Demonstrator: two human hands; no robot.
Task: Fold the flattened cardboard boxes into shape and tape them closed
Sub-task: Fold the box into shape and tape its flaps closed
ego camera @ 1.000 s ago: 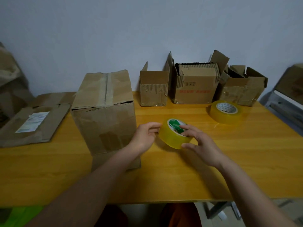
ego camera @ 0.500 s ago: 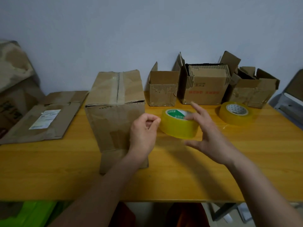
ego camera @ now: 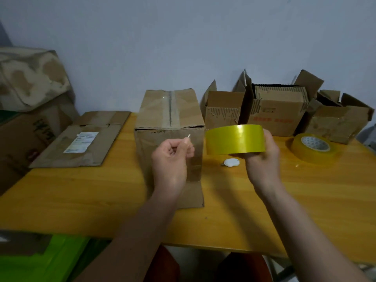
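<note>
step: finding tape end | right hand (ego camera: 262,157) grips tape roll (ego camera: 236,139) | left hand (ego camera: 173,157) pinches a tiny white bit | tip: pull slowly, straight toward taped box (ego camera: 169,127)

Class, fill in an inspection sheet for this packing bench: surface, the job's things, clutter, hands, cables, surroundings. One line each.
Surface: orange wooden table.
Job's things: taped upright box; flattened box at left; tape roll held above the table; spare tape roll lying flat.
Clutter: small white object; three open boxes along the wall.
Hands: right hand grips the roll; left hand pinches something small and pale.
Cables: nothing seen.
Surroundings: pale wall; green bin.
</note>
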